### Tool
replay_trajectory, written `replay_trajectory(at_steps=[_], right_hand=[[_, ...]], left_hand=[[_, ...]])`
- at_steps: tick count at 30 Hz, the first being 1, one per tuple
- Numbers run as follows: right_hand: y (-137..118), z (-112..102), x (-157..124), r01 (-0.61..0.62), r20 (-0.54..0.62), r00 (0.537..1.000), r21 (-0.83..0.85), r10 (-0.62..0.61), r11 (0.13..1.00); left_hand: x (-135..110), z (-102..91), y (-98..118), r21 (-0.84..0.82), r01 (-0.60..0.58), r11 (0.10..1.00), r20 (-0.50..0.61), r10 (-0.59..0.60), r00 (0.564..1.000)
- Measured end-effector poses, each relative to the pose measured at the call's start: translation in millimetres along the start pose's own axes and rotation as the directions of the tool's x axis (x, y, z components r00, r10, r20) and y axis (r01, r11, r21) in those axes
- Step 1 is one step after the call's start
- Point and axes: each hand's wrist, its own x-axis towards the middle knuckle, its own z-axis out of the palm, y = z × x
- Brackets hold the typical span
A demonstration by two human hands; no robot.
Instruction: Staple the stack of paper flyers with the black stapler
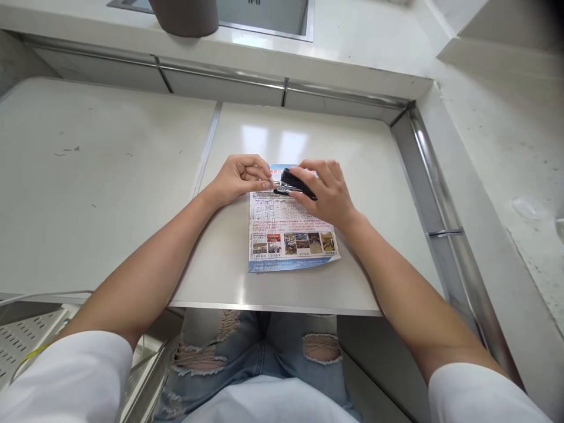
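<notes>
A black stapler point(294, 181) is held in my right hand point(325, 191), its front end pointing left and its top raised from the base. My left hand point(244, 178) is pinched at the stapler's front end; a small greyish piece seems to sit at the fingertips, too small to name. Beneath both hands lies a printed leaflet point(293, 226) with red and black text, small photos and a blue band along its near edge. Rows of staple-like marks run down its left side. The hands and stapler hide part of its upper half.
The white table point(211, 264) has a seam left of the leaflet. Behind it runs a counter with a sink point(264, 17) and a dark brown bin-like container point(185, 14). A ledge with a metal rail point(434, 170) borders the right side. A white cable point(48, 295) lies at the left front.
</notes>
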Motion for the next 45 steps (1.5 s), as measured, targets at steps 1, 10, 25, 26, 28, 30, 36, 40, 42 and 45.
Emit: replay_trajectory(at_steps=[1,10,25,26,28,30,36,40,42,45], right_hand=[[-5,2,0,0.039,0.031,0.999,-0.008,-0.039,0.999],[-22,12,1,0.158,0.153,0.976,0.009,-0.158,0.987],[66,-16,-13,-0.315,-0.247,0.928,-0.123,0.278,0.941],[75,-17,-14,-0.385,-0.252,0.905,-0.142,0.343,0.912],[89,-17,-17,-0.502,-0.252,0.854,-0.167,0.456,0.849],[97,-14,-19,-0.577,-0.242,0.810,-0.177,0.533,0.797],[112,1,-21,-0.618,-0.180,0.786,-0.205,0.592,0.759],[118,8,-20,-0.619,-0.176,0.785,-0.215,0.594,0.755],[121,11,-21,-0.621,-0.185,0.783,-0.205,0.594,0.756],[125,14,-22,-0.603,-0.210,0.796,-0.190,0.568,0.775]], left_hand=[[-1,2.9,1,0.004,0.007,1.000,0.023,-0.007,1.000],[-6,23.7,11,0.039,-0.018,0.999,0.131,0.012,0.991],[9,-11.1,-14,0.481,-0.068,0.874,-0.352,0.264,0.898],[12,-16.2,-17,0.570,-0.034,0.821,-0.354,0.283,0.891],[17,-23.7,-22,0.718,0.024,0.696,-0.329,0.308,0.893],[20,-27.2,-27,0.809,0.061,0.585,-0.286,0.300,0.910],[24,-26.3,-37,0.879,0.186,0.439,-0.227,0.043,0.973],[25,-24.3,-37,0.886,0.199,0.418,-0.212,-0.015,0.977],[25,-23.4,-37,0.890,0.195,0.411,-0.204,-0.022,0.979],[24,-22.8,-36,0.898,0.184,0.400,-0.190,-0.026,0.982]])
